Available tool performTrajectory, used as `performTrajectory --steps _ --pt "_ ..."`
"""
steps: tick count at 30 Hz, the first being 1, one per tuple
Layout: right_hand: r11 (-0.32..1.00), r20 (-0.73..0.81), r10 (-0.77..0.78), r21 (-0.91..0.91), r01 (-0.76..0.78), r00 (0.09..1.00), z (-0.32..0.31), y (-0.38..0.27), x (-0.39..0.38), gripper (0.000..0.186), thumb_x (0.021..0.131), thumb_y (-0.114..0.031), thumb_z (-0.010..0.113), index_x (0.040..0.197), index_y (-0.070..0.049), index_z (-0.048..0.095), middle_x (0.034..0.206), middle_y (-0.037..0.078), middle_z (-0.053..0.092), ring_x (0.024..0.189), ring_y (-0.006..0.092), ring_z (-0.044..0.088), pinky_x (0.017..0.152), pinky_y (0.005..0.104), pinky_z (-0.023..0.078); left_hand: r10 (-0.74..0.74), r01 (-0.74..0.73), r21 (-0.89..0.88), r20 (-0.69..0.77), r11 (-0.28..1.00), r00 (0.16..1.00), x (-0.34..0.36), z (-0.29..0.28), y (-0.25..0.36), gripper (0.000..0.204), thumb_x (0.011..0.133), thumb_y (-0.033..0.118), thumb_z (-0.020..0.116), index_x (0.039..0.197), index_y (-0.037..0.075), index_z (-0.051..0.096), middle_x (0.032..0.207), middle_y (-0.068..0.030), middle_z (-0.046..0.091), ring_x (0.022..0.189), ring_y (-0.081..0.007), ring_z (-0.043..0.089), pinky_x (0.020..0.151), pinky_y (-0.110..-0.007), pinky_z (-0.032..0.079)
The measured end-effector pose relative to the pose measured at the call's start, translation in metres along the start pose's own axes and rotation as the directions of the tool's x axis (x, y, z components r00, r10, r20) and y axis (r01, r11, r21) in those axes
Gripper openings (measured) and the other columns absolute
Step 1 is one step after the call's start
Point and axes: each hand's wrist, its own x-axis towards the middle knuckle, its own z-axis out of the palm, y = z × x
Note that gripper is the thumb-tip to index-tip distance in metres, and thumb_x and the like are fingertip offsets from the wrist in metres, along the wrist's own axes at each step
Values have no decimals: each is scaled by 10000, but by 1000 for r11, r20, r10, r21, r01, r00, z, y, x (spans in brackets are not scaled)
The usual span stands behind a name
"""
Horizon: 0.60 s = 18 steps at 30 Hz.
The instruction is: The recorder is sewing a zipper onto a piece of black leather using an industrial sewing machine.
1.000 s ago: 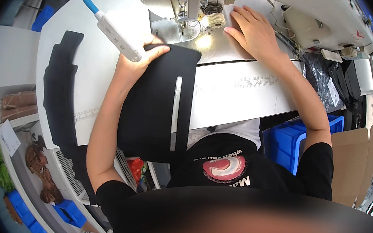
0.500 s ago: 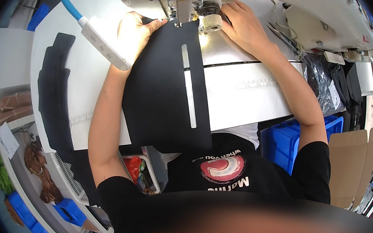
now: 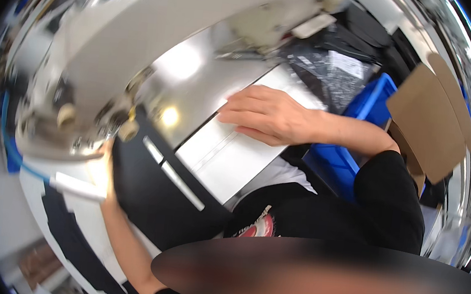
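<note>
One black cloth to report at sewing machine, with completion unconfirmed and dark strip lying aside at eight o'clock; cannot tell left hand's grip; noted right hand empty.

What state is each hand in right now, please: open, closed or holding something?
Left hand: at the black fabric's edge; grip cannot be told.
Right hand: open, fingers loosely extended, nothing visibly held, over the white table.

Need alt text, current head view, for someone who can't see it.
A person's left hand is at the edge of a slotted black fabric panel at a sewing machine. The right hand, fingers extended, is over the white tabletop. Blue crate, right.
</note>
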Motion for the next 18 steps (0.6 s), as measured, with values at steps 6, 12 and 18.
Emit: performTrajectory --steps 6,12,18 --pt "520 -360 576 -532 -669 734 -174 99 -130 181 771 -119 642 943 -72 674 902 96 651 887 299 611 770 386 505 -505 555 -479 243 680 828 2 -10 -5 238 897 135 643 1130 89 664 693 -46 662 587 -153 601 613 -276 499" --pt "440 -284 790 -355 -825 543 -219 220 -197 297 867 -288 634 943 -5 679 877 95 683 849 269 638 776 340 472 -389 354 -468 22 810 921 -15 -37 42 219 884 106 656 1034 -52 646 995 -121 657 835 -168 614 773 -296 486" --pt "604 -509 723 136 -785 468 -224 194 -197 289 896 -244 640 975 30 689 802 10 662 756 90 578 696 256 466 -391 427 -391 173 816 904 -50 -80 100 228 859 24 646 1082 -20 650 1065 -128 662 1033 -248 602 948 -357 439"
